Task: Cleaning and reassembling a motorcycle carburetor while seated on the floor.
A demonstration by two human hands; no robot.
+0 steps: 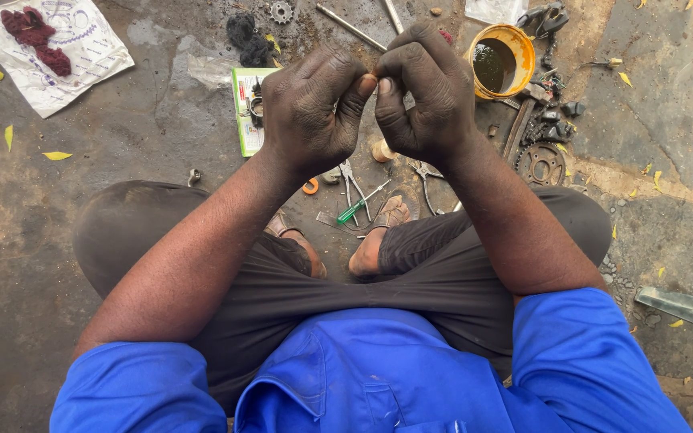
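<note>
A yellow tub (503, 60) at about one o'clock holds dark liquid, its rim just right of the right hand (427, 92). The left hand (314, 108) and right hand are raised together at twelve o'clock, knuckles touching, fingers curled tight; whether they pinch anything I cannot tell. Below them on the ground lie pliers (353, 183), a green-handled screwdriver (360, 206) and an orange ring (310, 187), between the sandalled feet. A sprocket (541, 163) sits at two o'clock among chain parts, a white sheet (82, 56) with red rag at ten o'clock. Open ground lies at nine o'clock
</note>
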